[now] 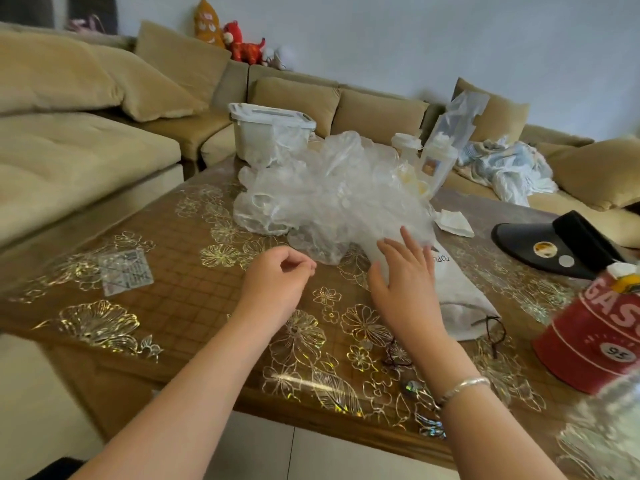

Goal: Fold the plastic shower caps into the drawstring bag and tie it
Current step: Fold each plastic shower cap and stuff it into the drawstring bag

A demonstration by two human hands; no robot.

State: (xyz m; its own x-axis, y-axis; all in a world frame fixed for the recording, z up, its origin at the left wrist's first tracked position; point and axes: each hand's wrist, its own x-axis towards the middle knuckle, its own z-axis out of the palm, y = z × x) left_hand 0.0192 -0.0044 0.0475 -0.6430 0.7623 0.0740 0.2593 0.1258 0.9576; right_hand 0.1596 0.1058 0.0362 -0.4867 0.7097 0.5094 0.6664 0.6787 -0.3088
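Note:
A heap of clear plastic shower caps (332, 192) lies crumpled in the middle of the table. A white drawstring bag (457, 292) lies flat to its right, its dark cord (493, 332) trailing at the near end. My right hand (403, 275) rests with straight fingers on a clear cap at the near edge of the heap, beside the bag. My left hand (277, 278) hovers just left of it, fingers loosely curled with thumb and fingertips close together; nothing shows between them.
The brown table (194, 292) has a gold flower pattern. On it are a white lidded box (270, 133), jars (436, 161), a crumpled tissue (453, 223), a black visor (554, 244), a red tin (595, 337) and a small clear packet (126, 271). A beige sofa surrounds it.

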